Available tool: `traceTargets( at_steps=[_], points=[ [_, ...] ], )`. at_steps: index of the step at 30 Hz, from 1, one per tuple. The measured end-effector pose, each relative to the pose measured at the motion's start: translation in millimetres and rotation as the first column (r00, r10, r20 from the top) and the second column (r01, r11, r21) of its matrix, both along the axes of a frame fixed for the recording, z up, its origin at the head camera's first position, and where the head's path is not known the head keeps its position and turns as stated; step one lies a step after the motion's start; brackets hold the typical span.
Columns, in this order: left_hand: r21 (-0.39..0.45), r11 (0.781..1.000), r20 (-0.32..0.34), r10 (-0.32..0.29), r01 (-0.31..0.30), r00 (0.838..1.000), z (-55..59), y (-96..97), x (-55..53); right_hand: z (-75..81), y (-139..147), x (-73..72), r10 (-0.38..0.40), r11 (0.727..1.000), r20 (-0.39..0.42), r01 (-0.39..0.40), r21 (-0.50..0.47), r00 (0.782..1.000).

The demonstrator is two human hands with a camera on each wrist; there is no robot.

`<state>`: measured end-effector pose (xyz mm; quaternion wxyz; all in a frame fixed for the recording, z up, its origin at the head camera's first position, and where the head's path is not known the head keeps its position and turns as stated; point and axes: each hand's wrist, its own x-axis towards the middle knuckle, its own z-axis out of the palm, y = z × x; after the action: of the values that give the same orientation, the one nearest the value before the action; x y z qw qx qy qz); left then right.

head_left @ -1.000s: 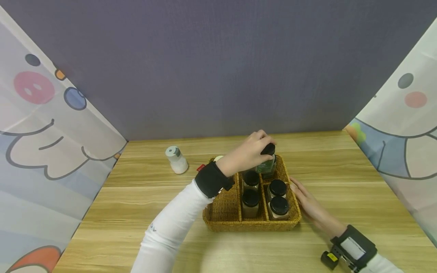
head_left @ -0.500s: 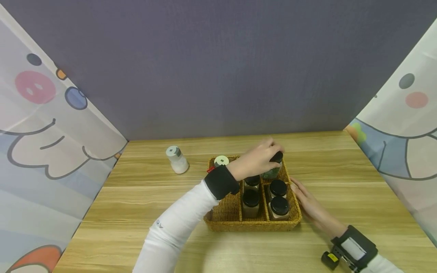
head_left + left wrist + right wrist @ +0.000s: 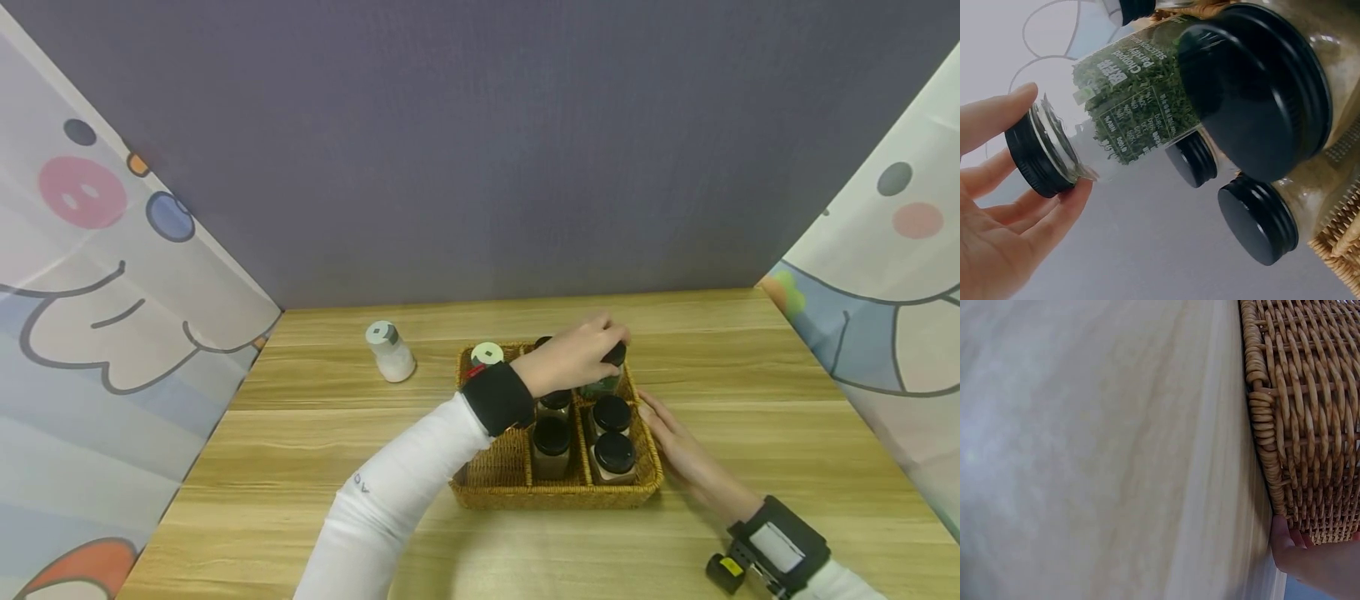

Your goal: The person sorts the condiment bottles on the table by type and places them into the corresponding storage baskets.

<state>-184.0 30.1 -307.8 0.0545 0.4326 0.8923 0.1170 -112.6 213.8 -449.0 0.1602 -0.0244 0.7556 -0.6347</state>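
My left hand (image 3: 577,358) grips a jar of chopped parsley (image 3: 1138,94) by its black lid, fingers and thumb round the cap. In the left wrist view the green flakes and the printed label show through the clear glass. The head view puts this jar over the back right compartment of a wicker basket (image 3: 551,498), mostly hidden by the hand. My right hand (image 3: 678,450) rests with extended fingers against the basket's right side. From the right wrist, the fingertips (image 3: 1280,534) show at the woven wall, low by the table.
Two black-lidded jars stand in the front right compartment, including a front jar (image 3: 613,452). More jars fill the middle column, such as a brown-filled jar (image 3: 551,442). A pale-capped bottle (image 3: 487,354) sits back left in the basket. Left of it, a white-capped bottle (image 3: 392,354) stands on the table.
My left hand has moved right and slightly down with the parsley jar, which has sunk lower into the back right compartment. The pale-capped bottle has come into view. My right hand stays put.
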Motion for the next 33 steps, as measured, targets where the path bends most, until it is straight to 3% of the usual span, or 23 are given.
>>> traceTargets(
  at_steps=[7, 20, 33],
  points=[
    [-0.057, 0.998, -0.013, 0.007, -0.008, 1.0, -5.7, 2.3, -3.2, -1.9, 0, 0.4, -0.01, 1.0, 0.014, 0.01, -0.006, 1.0],
    [-0.13, 0.991, -0.014, 0.007, -0.009, 1.0, -18.8, 6.0, -7.3, -2.5, -1, 0.8, 0.0, 0.995, 0.045, 0.005, -0.101, 0.999],
    [-0.221, 0.975, -0.06, -0.033, 0.019, 0.998, -22.8, 8.7, -3.4, 0.9, -1, 0.9, -0.007, 0.997, 0.032, 0.009, -0.08, 0.999]
  ],
)
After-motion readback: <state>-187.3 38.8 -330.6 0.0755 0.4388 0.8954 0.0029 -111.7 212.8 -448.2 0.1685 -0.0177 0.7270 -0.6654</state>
